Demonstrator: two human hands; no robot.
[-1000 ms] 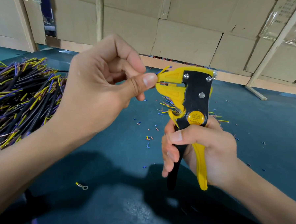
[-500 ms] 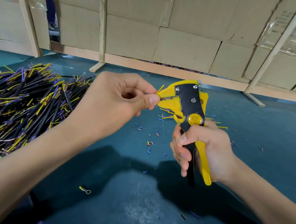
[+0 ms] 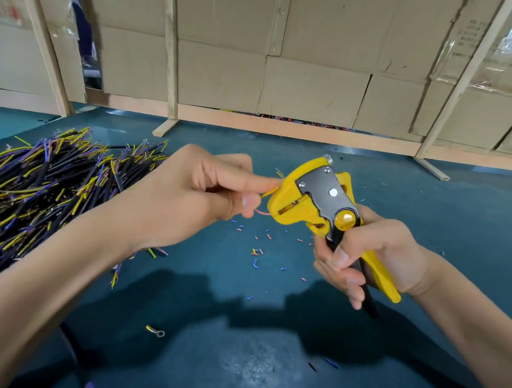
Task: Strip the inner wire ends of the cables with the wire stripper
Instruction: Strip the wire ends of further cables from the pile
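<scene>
A thin pink wire (image 3: pixel 262 212) is pinched by the curled left hand (image 3: pixel 201 197) and fed into the yellow wire stripper (image 3: pixel 310 202), whose handles are gripped by the right hand (image 3: pixel 373 253). A cable pile (image 3: pixel 47 189) lies far left.

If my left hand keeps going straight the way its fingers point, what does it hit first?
Most likely the yellow head of the wire stripper, which the left hand almost touches; the right hand grips its handles.

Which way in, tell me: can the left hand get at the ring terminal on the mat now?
Probably not yet: the left hand pinches wires at the stripper. The ring terminal lies uncovered below its forearm.
</scene>
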